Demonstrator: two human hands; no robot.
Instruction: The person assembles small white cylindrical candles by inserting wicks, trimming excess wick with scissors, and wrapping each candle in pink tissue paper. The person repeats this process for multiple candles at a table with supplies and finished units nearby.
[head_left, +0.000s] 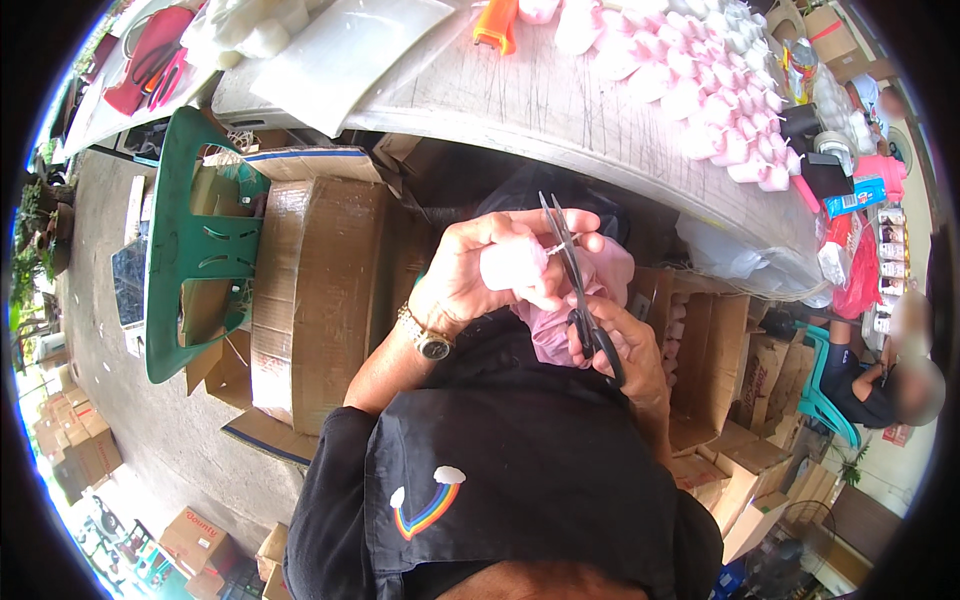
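Just right of the frame's centre, the right hand [640, 345] grips the scissors [573, 272] by their handles, blades slightly apart and long axis rising toward upper left. The left hand [458, 268] pinches a pink piece [510, 268] beside them, lying roughly level, its thin strand [556, 247] toward the right, seemingly to keep this end within the blades' reach. Farther, similar pieces [705, 95] crowd the table [450, 90] at upper right.

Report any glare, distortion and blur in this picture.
Head view: glare whitens the plastic sheet; head view: the edge of the table bows, fisheye-fashion; head view: the seated person's head is blurred, while the scissors look fairly crisp.
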